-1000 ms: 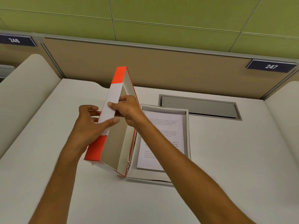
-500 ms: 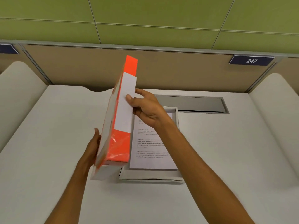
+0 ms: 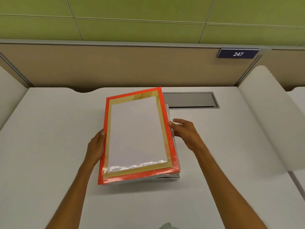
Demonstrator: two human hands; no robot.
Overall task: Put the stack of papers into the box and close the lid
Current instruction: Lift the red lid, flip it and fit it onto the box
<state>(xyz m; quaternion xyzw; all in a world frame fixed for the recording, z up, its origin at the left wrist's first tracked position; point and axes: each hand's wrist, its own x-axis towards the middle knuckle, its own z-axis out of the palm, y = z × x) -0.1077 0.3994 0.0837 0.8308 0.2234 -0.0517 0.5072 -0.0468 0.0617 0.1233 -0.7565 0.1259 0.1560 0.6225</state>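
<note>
Lid (image 3: 137, 133) over box (image 3: 171, 176), tilted, not seated. Left hand (image 3: 96, 146) and right hand (image 3: 184, 132) grip its sides. Papers presumably inside, hidden. Left: press lid down.

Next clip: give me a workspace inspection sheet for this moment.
Surface: white desk, bare around the box.
Job's things: orange lid held tilted over the grey box, not seated; papers hidden beneath.
Clutter: pale object at the bottom edge, unclear.
Hands: left hand grips the lid's left edge; right hand touches its right edge.
Cables: nothing seen; closed cable hatch.
Surroundings: tan partition, sign 247.
</note>
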